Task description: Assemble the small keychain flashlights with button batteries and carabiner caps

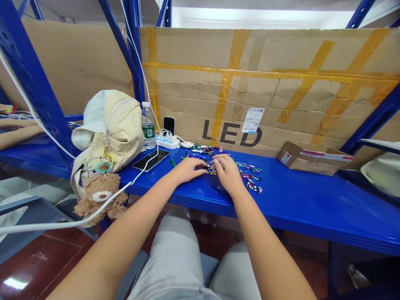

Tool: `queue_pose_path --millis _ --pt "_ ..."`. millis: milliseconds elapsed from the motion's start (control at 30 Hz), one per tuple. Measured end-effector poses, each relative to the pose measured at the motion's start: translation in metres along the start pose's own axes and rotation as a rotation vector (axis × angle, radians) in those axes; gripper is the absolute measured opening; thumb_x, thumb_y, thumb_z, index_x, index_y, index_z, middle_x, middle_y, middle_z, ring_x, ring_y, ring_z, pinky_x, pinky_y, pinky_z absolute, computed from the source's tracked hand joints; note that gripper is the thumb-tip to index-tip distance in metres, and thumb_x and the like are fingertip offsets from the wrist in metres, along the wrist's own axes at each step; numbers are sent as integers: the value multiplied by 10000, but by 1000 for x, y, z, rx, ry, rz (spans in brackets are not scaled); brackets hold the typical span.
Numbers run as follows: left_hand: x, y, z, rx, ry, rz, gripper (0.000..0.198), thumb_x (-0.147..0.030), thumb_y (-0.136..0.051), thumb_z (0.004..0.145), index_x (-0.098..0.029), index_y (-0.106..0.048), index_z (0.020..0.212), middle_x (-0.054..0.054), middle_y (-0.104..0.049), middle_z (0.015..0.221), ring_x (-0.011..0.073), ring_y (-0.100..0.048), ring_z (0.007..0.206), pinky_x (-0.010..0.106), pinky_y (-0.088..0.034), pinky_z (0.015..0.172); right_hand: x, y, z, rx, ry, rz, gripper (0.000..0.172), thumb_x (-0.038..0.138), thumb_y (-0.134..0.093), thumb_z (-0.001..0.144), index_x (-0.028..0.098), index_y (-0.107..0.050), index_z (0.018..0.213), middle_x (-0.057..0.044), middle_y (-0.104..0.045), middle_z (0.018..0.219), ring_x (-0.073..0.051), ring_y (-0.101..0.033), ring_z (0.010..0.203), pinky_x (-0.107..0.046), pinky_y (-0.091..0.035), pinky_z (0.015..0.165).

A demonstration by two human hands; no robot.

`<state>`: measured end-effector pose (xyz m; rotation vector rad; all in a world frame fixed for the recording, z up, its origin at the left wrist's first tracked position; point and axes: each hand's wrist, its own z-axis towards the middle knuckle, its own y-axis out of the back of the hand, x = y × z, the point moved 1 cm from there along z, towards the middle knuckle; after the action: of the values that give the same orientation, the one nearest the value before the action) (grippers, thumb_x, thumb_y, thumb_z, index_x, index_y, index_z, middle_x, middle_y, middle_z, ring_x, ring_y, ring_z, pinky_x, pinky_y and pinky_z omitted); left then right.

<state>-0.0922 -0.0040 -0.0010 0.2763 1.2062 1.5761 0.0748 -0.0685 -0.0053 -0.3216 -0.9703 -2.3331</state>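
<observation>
My left hand [187, 170] and my right hand [228, 175] lie palm down on the blue steel shelf [300, 204], fingertips meeting over a small heap of round brass-coloured discs [211, 169]. Whether either hand grips a disc is hidden by the fingers. Beyond them lies a tangle of colourful metal keychain parts [203, 150]. To the right of my right hand are several anodised carabiner clips [250, 168] and a few small silver links [253, 188].
A cream bag [109, 129] with a teddy bear charm [100, 196] stands at left, near a smartphone [150, 160], water bottle [148, 127] and power strip [168, 142]. A white cable [93, 218] crosses the foreground. A co-worker's forearms [15, 133] show at far left; a cardboard box [312, 159] sits right.
</observation>
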Motion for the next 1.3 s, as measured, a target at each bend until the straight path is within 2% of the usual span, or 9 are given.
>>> queue_pose_path --millis 100,200,300,467,667,767,933,1100,1300 --pt "5 -1 1 -43 51 51 221 -289 -607 816 -175 -691 986 42 -718 944 193 -640 859 279 -477 776 0 0 -2 7 -106 -130 235 296 -452 885 216 -673 869 -72 -639 1071 -235 -529 1057 -426 -382 952" --pt "9 -2 1 -59 78 101 224 -289 -589 820 -181 -691 988 49 -712 986 210 -635 896 306 -476 804 0 -6 -5 188 -181 -300 151 349 -594 804 253 -697 858 -61 -593 1190 -283 -453 1165 -533 -293 1006" --pt "10 -2 1 -50 69 113 220 -280 -580 822 -186 -690 988 46 -708 1008 211 -634 914 310 -476 816 -1 -11 -7 335 -180 -369 103 342 -634 786 280 -703 832 -41 -559 1255 -296 -393 1229 -601 -215 1021" --pt "9 -3 1 -50 61 121 228 -294 -581 819 -192 -687 993 40 -709 1009 213 -634 924 308 -478 814 -1 -13 -5 362 -178 -385 103 285 -596 816 251 -691 798 -44 -562 1261 -278 -406 1219 -570 -233 1021" --pt "9 -2 1 -51 77 140 237 -290 -563 824 -185 -689 996 57 -705 1019 216 -637 912 315 -485 808 0 -19 -5 380 -111 -334 222 399 -572 831 292 -683 990 -50 -557 1267 -284 -401 1229 -566 -233 1023" --pt "9 -1 2 -53 78 150 226 -276 -569 820 -180 -690 984 63 -705 1013 222 -638 929 325 -483 827 1 -23 -4 403 -104 -324 154 364 -582 827 290 -699 896 -39 -564 1258 -287 -406 1226 -586 -215 1024" --pt "10 -2 2 -61 88 143 231 -287 -583 815 -187 -684 996 58 -705 1011 220 -639 936 327 -477 853 2 -21 -1 329 -112 -276 90 302 -615 784 255 -691 775 -31 -592 1225 -283 -448 1199 -571 -247 1021" --pt "8 -2 1 -63 62 128 214 -301 -577 828 -180 -686 967 52 -711 979 215 -642 906 311 -477 828 0 -11 2 18 -82 -130 136 319 -574 814 238 -681 834 -63 -621 1153 -264 -519 1110 -487 -364 971" --pt "3 1 0 -21 -16 106 188 -266 -560 835 -190 -686 951 33 -713 954 194 -640 892 280 -470 804 0 -11 2 84 -17 -75 152 289 -558 839 242 -694 889 -65 -625 1131 -248 -544 1077 -443 -400 954"
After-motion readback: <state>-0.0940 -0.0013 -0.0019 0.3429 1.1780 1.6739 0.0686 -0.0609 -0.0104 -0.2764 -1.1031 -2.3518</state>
